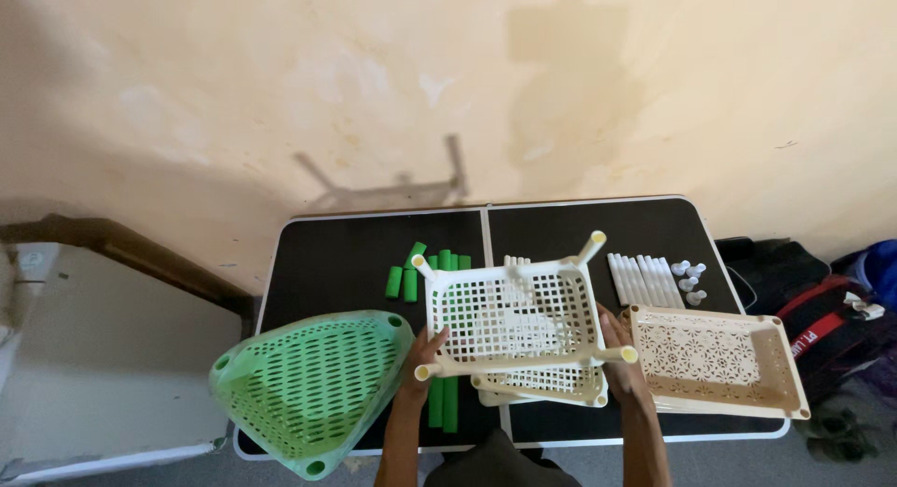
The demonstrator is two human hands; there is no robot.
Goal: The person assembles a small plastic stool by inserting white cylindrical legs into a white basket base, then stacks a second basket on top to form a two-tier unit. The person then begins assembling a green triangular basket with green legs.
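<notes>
My left hand [425, 349] grips the left edge of a white perforated rack shelf [509, 311], and my right hand [619, 349] grips its right edge. The shelf is tilted up off the black folding table [355, 253], with short white leg tubes sticking out at its corners. Under it lies another cream shelf [542, 384]. Several green tubes [405, 279] lie behind and below the held shelf.
A green triangular perforated shelf [313, 389] hangs over the table's front left corner. A beige patterned rectangular tray [715, 361] sits at the right. White tubes [643, 279] and small white caps [690, 277] lie behind it. Bags [822, 319] rest on the floor at right.
</notes>
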